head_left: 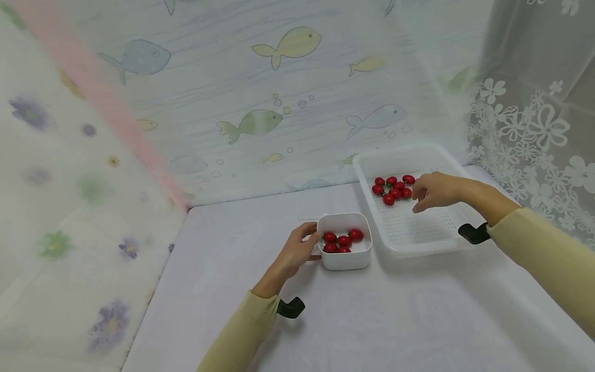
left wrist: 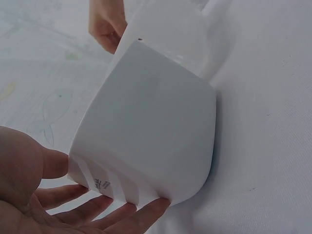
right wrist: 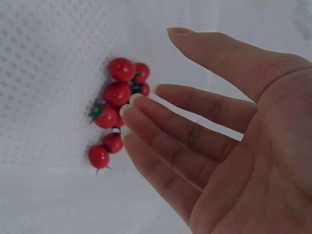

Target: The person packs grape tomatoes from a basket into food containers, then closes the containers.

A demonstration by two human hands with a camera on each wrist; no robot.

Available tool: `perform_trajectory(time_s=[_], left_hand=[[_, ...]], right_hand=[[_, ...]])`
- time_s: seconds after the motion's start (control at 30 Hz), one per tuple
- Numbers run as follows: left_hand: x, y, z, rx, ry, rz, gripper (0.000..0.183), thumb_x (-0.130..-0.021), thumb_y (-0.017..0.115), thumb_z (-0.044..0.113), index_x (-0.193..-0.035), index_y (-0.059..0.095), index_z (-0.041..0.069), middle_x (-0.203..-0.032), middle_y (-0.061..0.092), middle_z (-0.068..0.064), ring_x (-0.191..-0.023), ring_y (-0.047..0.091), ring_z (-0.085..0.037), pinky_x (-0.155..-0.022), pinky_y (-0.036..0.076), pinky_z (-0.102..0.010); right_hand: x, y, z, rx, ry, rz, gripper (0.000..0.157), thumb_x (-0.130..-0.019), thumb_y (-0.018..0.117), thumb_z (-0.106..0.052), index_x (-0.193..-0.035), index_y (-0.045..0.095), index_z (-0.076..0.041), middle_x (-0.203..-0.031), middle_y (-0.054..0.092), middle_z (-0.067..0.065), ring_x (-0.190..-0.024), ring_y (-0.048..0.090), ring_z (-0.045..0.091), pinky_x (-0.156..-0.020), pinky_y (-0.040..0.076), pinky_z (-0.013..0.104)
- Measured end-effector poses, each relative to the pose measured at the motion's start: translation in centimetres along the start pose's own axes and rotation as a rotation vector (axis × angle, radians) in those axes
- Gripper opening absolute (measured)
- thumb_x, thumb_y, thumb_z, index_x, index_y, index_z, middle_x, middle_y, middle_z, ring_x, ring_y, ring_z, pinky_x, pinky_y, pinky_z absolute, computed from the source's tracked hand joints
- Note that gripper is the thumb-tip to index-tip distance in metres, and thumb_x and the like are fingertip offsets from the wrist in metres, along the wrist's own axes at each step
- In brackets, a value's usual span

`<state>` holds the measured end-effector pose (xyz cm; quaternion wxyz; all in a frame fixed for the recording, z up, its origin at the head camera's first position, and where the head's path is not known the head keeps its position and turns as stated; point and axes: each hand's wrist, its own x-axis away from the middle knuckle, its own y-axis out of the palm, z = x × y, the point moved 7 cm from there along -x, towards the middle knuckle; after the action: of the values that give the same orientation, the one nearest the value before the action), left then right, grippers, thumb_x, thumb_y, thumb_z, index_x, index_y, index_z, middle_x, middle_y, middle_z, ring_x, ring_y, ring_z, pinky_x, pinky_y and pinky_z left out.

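Observation:
My left hand holds the left side of a small white box. Its thumb touches the rim and its fingers lie along the outer wall, as the left wrist view shows. Inside the box are several cherry tomatoes. Over a white perforated basket, my right hand hovers just right of a cluster of red cherry tomatoes, some with green stems. Its fingers are loosely bent and apart from the thumb, with nothing between them in the right wrist view.
A white cloth covers the table. Behind it hangs a fish-print curtain, with a flowered sheet at the left and white lace at the right. The basket stands close to the box's right side.

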<state>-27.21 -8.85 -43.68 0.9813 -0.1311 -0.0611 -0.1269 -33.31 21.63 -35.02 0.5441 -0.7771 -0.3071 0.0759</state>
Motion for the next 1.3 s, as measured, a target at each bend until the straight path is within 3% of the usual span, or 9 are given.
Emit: perform_trajectory(time_s=[0.13, 0.3, 0.53, 0.7, 1.07, 1.3], left_hand=[[0.0, -0.1, 0.1, -0.001, 0.001, 0.004, 0.037, -0.1, 0.047, 0.023, -0.136, 0.045, 0.012, -0.141, 0.041, -0.01, -0.126, 0.043, -0.033, -0.078, 0.056, -0.044], [-0.1, 0.0, -0.1, 0.007, -0.009, 0.002, 0.037, -0.1, 0.047, 0.022, -0.135, 0.046, 0.012, -0.141, 0.04, -0.01, -0.127, 0.042, -0.033, -0.077, 0.056, -0.044], [0.0, -0.1, -0.3, 0.007, -0.009, 0.003, 0.038, -0.099, 0.048, 0.023, -0.136, 0.045, 0.012, -0.141, 0.04, -0.01, -0.127, 0.042, -0.034, -0.078, 0.056, -0.045], [0.0, -0.1, -0.3, -0.005, -0.013, 0.011, 0.038, -0.099, 0.048, 0.023, -0.136, 0.045, 0.013, -0.141, 0.041, -0.009, -0.127, 0.042, -0.034, -0.077, 0.056, -0.043], [0.0, -0.1, -0.1, 0.003, -0.011, 0.005, 0.037, -0.099, 0.047, 0.022, -0.135, 0.046, 0.013, -0.141, 0.04, -0.01, -0.126, 0.043, -0.033, -0.078, 0.056, -0.044], [0.1, 0.0, 0.0, 0.001, -0.003, -0.006, 0.038, -0.1, 0.047, 0.022, -0.136, 0.045, 0.011, -0.141, 0.04, -0.011, -0.125, 0.043, -0.034, -0.079, 0.055, -0.046]], right_hand=[[-1.2, 0.0, 1.2, -0.041, 0.032, -0.011, 0.037, -0.081, 0.072, -0.035, -0.098, 0.066, -0.002, -0.088, 0.063, 0.003, -0.08, 0.057, 0.017, -0.066, 0.051, 0.034], [-2.7, 0.6, 2.9, -0.193, 0.086, -0.047, 0.036, -0.084, 0.07, -0.033, -0.099, 0.066, -0.001, -0.093, 0.065, 0.007, -0.084, 0.061, 0.019, -0.074, 0.055, 0.04], [-4.2, 1.0, 4.6, -0.356, 0.16, 0.0, 0.034, -0.088, 0.066, -0.026, -0.103, 0.066, 0.005, -0.101, 0.065, 0.018, -0.086, 0.062, 0.022, -0.081, 0.055, 0.04], [-5.4, 1.9, 5.8, -0.437, 0.235, 0.009, 0.041, -0.087, 0.068, -0.028, -0.109, 0.063, 0.006, -0.099, 0.064, 0.016, -0.083, 0.062, 0.021, -0.084, 0.054, 0.039], [-6.5, 4.5, 6.5, -0.615, 0.397, -0.067, 0.049, -0.087, 0.067, -0.031, -0.116, 0.055, 0.007, -0.105, 0.06, 0.018, -0.091, 0.061, 0.03, -0.092, 0.05, 0.042], [-7.4, 5.4, 6.7, -0.662, 0.44, -0.019, 0.046, -0.084, 0.071, -0.03, -0.108, 0.056, 0.007, -0.096, 0.062, 0.015, -0.089, 0.061, 0.028, -0.091, 0.051, 0.041]])
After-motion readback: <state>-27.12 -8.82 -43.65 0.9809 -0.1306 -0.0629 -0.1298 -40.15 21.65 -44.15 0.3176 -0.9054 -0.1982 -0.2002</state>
